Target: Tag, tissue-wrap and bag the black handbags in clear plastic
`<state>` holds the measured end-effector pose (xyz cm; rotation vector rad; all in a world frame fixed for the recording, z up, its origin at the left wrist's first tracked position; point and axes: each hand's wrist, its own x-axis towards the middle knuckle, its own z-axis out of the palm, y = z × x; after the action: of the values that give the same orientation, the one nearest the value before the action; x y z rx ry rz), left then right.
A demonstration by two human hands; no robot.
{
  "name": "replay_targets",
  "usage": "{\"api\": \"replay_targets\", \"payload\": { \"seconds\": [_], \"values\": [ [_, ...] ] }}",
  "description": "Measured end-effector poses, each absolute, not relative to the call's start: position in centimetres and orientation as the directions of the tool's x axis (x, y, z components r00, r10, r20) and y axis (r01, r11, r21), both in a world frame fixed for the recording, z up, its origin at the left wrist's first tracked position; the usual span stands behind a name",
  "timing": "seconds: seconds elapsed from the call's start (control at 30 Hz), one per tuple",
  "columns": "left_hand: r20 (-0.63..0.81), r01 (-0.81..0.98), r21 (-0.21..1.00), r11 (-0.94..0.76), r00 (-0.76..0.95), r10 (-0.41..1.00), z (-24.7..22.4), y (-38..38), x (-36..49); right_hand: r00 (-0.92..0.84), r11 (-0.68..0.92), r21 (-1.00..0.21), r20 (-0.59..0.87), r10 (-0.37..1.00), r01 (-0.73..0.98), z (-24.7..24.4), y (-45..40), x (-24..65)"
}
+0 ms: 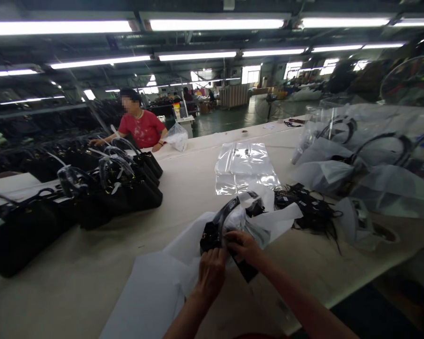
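Observation:
In the middle front, a black handbag with gold-coloured fittings lies on white tissue paper, its handle standing up in a clear wrap. My left hand has its fingers curled closed on the bag's near edge. Beside it, my right hand is closed with bent fingers at the foot of the handle; the fingertips are partly hidden. More white paper spreads out to the right of the bag. A stack of white sheets lies at my left forearm.
Rows of black handbags stand at left. Clear plastic bags lie beyond my hands. Black straps or tags, a tape dispenser and wrapped bags are at right. A person in a red shirt stands across the table.

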<state>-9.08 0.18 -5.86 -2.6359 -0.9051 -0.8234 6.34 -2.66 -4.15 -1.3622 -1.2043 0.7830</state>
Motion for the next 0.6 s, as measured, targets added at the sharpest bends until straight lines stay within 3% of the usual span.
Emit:
{"api": "replay_targets", "payload": {
  "seconds": [0.1,0.17,0.23,0.37,0.6],
  "values": [
    [0.448,0.556,0.405,-0.726,0.572,0.687,-4.6,0.0,-9.9,0.253,-0.021,-0.981,-0.071,0.965,-0.192,-4.2,-4.2,6.0],
    [0.234,0.458,0.725,-0.514,0.538,0.810,-3.4,-0.2,-10.2,0.163,-0.098,-0.905,-0.179,0.970,-0.413,-4.3,-5.3,5.7],
    [0.073,0.312,0.905,-0.290,0.557,0.827,-2.5,-0.3,-10.4,0.031,-0.155,-0.827,-0.204,0.978,-0.540,-4.7,-6.2,5.4],
    [-0.024,0.159,0.983,-0.093,0.611,0.791,-1.7,-0.5,-10.6,-0.181,-0.220,-0.742,-0.134,0.974,-0.634,-6.3,-7.5,5.4],
    [-0.062,0.144,0.989,-0.042,0.649,0.758,-2.4,0.1,-10.8,-0.262,-0.247,-0.601,-0.063,0.963,-0.760,-6.5,-8.0,6.5]
  ]
}}
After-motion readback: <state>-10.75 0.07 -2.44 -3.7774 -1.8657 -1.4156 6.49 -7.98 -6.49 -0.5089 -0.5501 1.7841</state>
